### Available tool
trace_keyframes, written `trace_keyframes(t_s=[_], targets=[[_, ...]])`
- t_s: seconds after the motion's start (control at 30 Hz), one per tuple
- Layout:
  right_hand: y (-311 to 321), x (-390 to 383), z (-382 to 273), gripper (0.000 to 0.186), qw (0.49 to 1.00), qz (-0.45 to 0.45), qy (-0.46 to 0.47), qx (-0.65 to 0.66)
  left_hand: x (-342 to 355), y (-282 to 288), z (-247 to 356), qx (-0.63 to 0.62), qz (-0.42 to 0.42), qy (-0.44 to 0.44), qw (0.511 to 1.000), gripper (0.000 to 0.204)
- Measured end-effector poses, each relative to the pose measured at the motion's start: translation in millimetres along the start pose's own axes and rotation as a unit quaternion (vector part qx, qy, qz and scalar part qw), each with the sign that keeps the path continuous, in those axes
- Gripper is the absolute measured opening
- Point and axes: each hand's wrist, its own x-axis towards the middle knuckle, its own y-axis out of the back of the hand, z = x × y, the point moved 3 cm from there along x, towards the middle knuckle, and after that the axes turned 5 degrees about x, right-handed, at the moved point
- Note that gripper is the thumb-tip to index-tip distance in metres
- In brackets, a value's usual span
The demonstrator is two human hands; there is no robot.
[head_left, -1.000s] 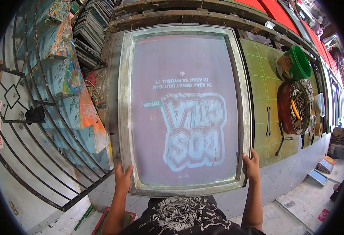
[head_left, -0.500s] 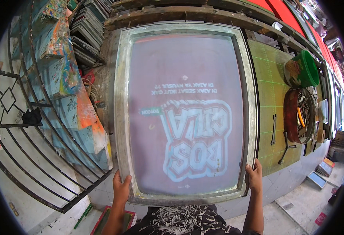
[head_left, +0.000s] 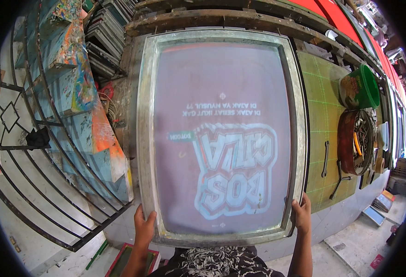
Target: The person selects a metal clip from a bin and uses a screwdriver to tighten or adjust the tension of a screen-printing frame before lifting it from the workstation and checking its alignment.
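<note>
A large screen-printing frame with a silvery metal rim lies in front of me. Its purplish mesh carries pale lettering and a bold outlined design, upside down as I see it. Near the frame's left bottom corner my left hand grips the rim, thumb on top. My right hand holds the opposite side near the right bottom corner, also thumb uppermost. The fingers under the rim are hidden on both sides.
On the right, a green gridded board bears a wrench, a bent tool, a green bucket and a round red-brown tin of loose tools. Black metal railing curves along the left, beside paint-splattered blue steps.
The screen-printing frame and both hands sit slightly lower and further right in view; the board and its things have shifted similarly. Both hands keep their grip.
</note>
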Motion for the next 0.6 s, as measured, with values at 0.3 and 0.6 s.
trace_keyframes(t_s=[0.3,0.6], targets=[[4,1,4,0.040,1.000,0.005,0.003,-0.004,1,-1,6,0.000,-0.017,0.001,1.000,0.036],[-3,-2,-5,0.045,1.000,0.002,-0.008,-0.019,26,29,73,0.288,-0.011,-0.160,0.944,0.055]])
